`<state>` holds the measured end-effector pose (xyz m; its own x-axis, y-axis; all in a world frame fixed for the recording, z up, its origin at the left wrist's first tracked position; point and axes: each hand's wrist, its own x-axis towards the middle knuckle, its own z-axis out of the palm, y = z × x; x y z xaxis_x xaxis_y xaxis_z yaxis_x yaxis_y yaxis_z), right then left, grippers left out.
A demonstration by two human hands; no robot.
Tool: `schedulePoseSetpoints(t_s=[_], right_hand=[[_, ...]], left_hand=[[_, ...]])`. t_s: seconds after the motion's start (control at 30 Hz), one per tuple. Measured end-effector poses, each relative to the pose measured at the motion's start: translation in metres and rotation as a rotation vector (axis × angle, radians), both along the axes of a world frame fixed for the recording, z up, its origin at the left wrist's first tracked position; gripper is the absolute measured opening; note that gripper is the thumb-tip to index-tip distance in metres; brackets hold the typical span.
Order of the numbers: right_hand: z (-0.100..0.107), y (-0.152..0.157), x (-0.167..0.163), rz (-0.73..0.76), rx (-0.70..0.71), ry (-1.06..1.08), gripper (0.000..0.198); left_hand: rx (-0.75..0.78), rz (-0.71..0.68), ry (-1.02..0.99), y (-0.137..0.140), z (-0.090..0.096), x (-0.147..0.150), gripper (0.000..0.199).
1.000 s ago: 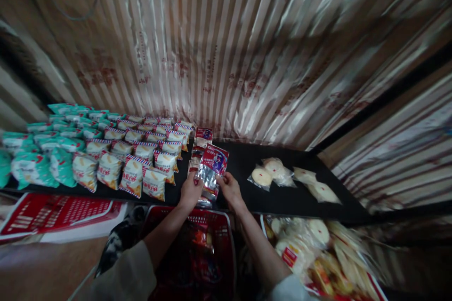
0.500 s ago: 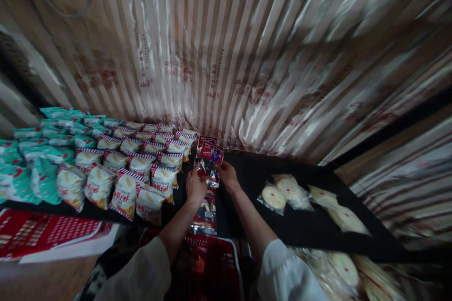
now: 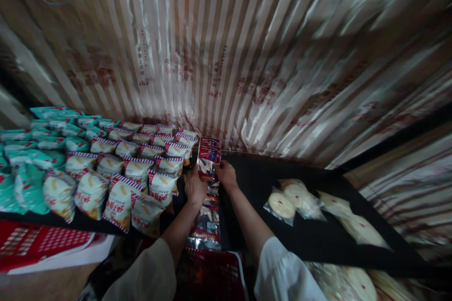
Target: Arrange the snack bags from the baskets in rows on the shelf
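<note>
A column of dark red and silver snack packets (image 3: 205, 222) runs from the front edge of the black table (image 3: 243, 216) toward the wall. Both hands are at the packet near its far end (image 3: 209, 154), which has a purple print. My left hand (image 3: 195, 187) is closed at its lower left side, the fingertips partly hidden. On its right edge my right hand (image 3: 226, 174) pinches with thumb and fingers. Just left of my left hand stand rows of white puffed snack bags (image 3: 162, 188) with red and blue striped tops.
Teal snack bags (image 3: 30, 188) fill the far left. Round pale discs in clear bags (image 3: 282, 204) and flat clear packs (image 3: 363, 225) lie on the right. Red baskets (image 3: 45, 240) sit below the table edge, one of them (image 3: 215, 273) between my arms. A striped sheet (image 3: 197, 56) hangs behind.
The view has shifted slightly. Both hands stay at the far packets, which now lie straighter in line, and my right hand has moved slightly closer to my left.
</note>
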<state>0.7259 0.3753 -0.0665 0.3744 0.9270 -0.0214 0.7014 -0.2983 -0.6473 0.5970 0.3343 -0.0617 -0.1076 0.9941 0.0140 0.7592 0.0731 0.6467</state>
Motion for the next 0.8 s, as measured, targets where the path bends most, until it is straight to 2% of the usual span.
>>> schedulePoseSetpoints(t_s=[0.1,0.3,0.4,0.5,0.57,0.67,0.8], right_hand=[[-0.002,0.001,-0.002,-0.019,-0.004,-0.028,0.022],[-0.001,-0.003,-0.004,-0.027,-0.039,-0.067,0.048],[0.0,-0.007,-0.007,0.001,-0.067,-0.118,0.046],[-0.001,-0.008,-0.01,-0.021,-0.001,-0.243,0.045],[-0.004,-0.005,-0.011,0.049,0.108,-0.338,0.045],[-0.008,0.002,-0.013,0.236,0.243,-0.434,0.045],[-0.014,0.011,-0.015,0.325,0.218,-0.481,0.043]], left_hand=[[0.003,-0.019,0.023,0.0,-0.001,0.001,0.05],[0.044,-0.051,0.076,-0.006,-0.002,0.005,0.051],[0.094,-0.106,0.122,-0.009,-0.003,0.006,0.052],[0.114,-0.17,0.134,-0.011,-0.006,0.007,0.054],[0.105,-0.18,0.134,-0.01,-0.007,0.007,0.054],[0.095,-0.186,0.139,-0.008,-0.009,0.008,0.053],[0.064,-0.196,0.129,-0.004,-0.011,0.008,0.052]])
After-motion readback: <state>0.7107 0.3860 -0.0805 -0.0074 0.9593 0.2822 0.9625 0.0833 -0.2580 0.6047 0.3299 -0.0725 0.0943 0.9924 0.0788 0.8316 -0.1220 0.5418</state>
